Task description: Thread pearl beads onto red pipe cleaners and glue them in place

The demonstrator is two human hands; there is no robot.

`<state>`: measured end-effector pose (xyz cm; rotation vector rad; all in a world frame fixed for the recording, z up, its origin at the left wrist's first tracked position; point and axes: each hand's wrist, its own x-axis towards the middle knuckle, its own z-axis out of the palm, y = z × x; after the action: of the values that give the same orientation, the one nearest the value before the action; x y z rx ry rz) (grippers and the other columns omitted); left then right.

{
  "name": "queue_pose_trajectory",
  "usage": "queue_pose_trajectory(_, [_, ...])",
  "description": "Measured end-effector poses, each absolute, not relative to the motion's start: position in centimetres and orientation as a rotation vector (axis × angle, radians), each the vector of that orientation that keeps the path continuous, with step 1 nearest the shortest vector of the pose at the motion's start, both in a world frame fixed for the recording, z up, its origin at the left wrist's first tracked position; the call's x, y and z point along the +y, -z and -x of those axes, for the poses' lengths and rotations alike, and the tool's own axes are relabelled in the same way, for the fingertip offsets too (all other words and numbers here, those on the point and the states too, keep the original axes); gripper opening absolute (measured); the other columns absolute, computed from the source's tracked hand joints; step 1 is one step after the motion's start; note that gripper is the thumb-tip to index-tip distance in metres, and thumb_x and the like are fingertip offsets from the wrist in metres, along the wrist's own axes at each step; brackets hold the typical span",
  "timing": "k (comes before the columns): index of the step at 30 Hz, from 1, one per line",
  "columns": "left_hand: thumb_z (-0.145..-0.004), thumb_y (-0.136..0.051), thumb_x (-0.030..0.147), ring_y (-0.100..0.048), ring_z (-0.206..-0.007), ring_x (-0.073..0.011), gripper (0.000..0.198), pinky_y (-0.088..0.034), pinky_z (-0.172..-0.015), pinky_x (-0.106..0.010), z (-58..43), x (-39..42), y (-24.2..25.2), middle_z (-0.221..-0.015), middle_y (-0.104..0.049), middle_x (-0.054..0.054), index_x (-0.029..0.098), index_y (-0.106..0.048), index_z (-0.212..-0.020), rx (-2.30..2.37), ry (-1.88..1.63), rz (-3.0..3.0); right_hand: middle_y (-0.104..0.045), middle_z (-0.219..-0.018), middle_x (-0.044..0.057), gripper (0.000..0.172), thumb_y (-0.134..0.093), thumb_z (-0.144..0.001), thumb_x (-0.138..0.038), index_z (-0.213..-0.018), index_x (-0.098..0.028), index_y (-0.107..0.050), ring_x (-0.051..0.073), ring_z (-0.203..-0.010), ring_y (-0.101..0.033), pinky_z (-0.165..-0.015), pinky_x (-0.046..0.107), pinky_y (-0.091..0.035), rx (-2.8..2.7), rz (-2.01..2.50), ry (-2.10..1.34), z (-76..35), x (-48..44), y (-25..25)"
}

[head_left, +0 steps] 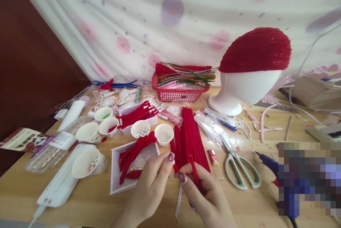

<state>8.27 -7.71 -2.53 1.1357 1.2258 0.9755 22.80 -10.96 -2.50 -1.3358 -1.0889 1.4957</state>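
Observation:
Between my two hands, low in the middle of the view, is a red pipe cleaner (196,173), bent into a loop at my right hand. My left hand (154,174) pinches one end of it between thumb and fingers. My right hand (202,189) is closed on the looped part, thumb against the fingers. Just behind lies a bundle of straight red pipe cleaners (190,132) on the table. Beside my left hand stands a white box (115,174) with small pearl beads and bent red pipe cleaner pieces (133,155).
Several paper cups (87,132) of beads stand left. A red basket (181,95) of pipe cleaners sits at the back. A white mannequin head (239,86) wears a red cap (258,50). Scissors (237,164) and a blue glue gun (269,162) lie right; a white power strip (62,178) lies left.

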Motion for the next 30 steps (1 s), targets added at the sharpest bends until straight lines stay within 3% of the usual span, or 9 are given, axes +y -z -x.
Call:
queue_pose_trajectory(2, [-0.088,-0.064,0.057,-0.032,-0.051,-0.0113,0.046,-0.026,-0.051,-0.026,-8.3,-7.5,2.7,-0.056,-0.040,0.005,0.020,-0.052,-0.062,1.126,-0.959,-0.879,-0.039,-0.056,-0.008,0.051,-0.067,-0.085,-0.069,-0.082,-0.018,-0.065,0.009,-0.048,-0.034,-0.044,0.023,-0.026,-1.060,1.311,-1.528,-22.7,-11.0,2.5])
queue_pose_trajectory(4, [-0.082,-0.070,0.049,-0.032,-0.048,-0.0084,0.037,-0.028,-0.047,-0.022,-8.3,-7.2,2.4,-0.059,-0.043,0.006,0.019,-0.056,-0.067,1.010,-0.980,-0.602,-0.038,-0.055,-0.010,0.052,-0.067,-0.085,-0.069,-0.089,-0.018,-0.063,0.008,-0.047,-0.030,-0.043,0.022,-0.022,-1.002,1.247,-1.564,-22.6,-11.1,2.6])
queue_pose_trajectory(7, [-0.074,-0.071,0.012,-0.057,-0.062,-0.0086,0.008,-0.049,-0.061,-0.020,-8.2,-7.0,1.4,-0.075,-0.063,-0.001,0.015,-0.065,-0.079,0.877,-1.035,-0.296,-0.039,-0.055,-0.012,0.056,-0.063,-0.087,-0.072,-0.104,-0.019,-0.057,0.008,-0.046,-0.028,-0.044,0.022,-0.021,-0.918,1.200,-1.562,-22.6,-11.6,3.0])
queue_pose_trajectory(10, [-0.077,-0.062,-0.006,-0.070,-0.073,-0.0109,0.019,-0.057,-0.072,-0.020,-8.3,-6.9,0.9,-0.085,-0.074,-0.008,0.009,-0.070,-0.087,0.865,-1.055,-0.150,-0.042,-0.054,-0.011,0.051,-0.055,-0.091,-0.073,-0.096,-0.022,-0.053,0.008,-0.045,-0.031,-0.046,0.023,-0.024,-0.960,1.239,-1.573,-22.9,-12.2,3.3])
queue_pose_trajectory(14, [-0.082,-0.076,0.009,-0.072,-0.066,-0.0132,0.012,-0.058,-0.064,-0.022,-8.7,-7.1,1.8,-0.087,-0.081,-0.011,0.012,-0.068,-0.091,0.804,-1.107,-0.222,-0.046,-0.052,-0.007,0.059,-0.050,-0.088,-0.080,-0.078,-0.023,-0.054,0.011,-0.048,-0.037,-0.049,0.025,-0.029,-1.121,1.322,-1.604,-23.1,-12.8,2.6])
queue_pose_trajectory(19, [-0.075,-0.088,0.041,-0.074,-0.072,-0.0169,0.035,-0.056,-0.070,-0.023,-9.0,-7.8,3.4,-0.081,-0.082,-0.011,0.015,-0.066,-0.084,0.759,-1.142,-0.367,-0.049,-0.056,-0.003,0.064,-0.050,-0.086,-0.082,-0.071,-0.021,-0.057,0.011,-0.052,-0.040,-0.053,0.027,-0.031,-1.260,1.298,-1.584,-23.0,-12.8,1.5])
queue_pose_trajectory(25, [-0.077,-0.084,0.050,-0.073,-0.072,-0.0209,0.039,-0.049,-0.054,-0.023,-9.0,-8.0,4.1,-0.073,-0.077,-0.005,0.018,-0.062,-0.082,0.717,-1.046,-0.421,-0.042,-0.049,-0.006,0.062,-0.046,-0.093,-0.076,-0.075,-0.018,-0.061,0.009,-0.042,-0.037,-0.043,0.021,-0.028,-1.287,1.222,-1.769,-23.3,-12.0,2.1])
queue_pose_trajectory(30, [-0.066,-0.093,0.047,-0.075,-0.075,-0.0220,0.044,-0.047,-0.048,-0.022,-9.2,-7.8,3.4,-0.072,-0.077,-0.004,0.019,-0.063,-0.083,0.754,-1.019,-0.379,-0.042,-0.049,-0.006,0.062,-0.046,-0.092,-0.077,-0.076,-0.019,-0.060,0.008,-0.042,-0.037,-0.042,0.020,-0.027,-1.276,1.238,-1.754,-23.4,-12.0,2.3])
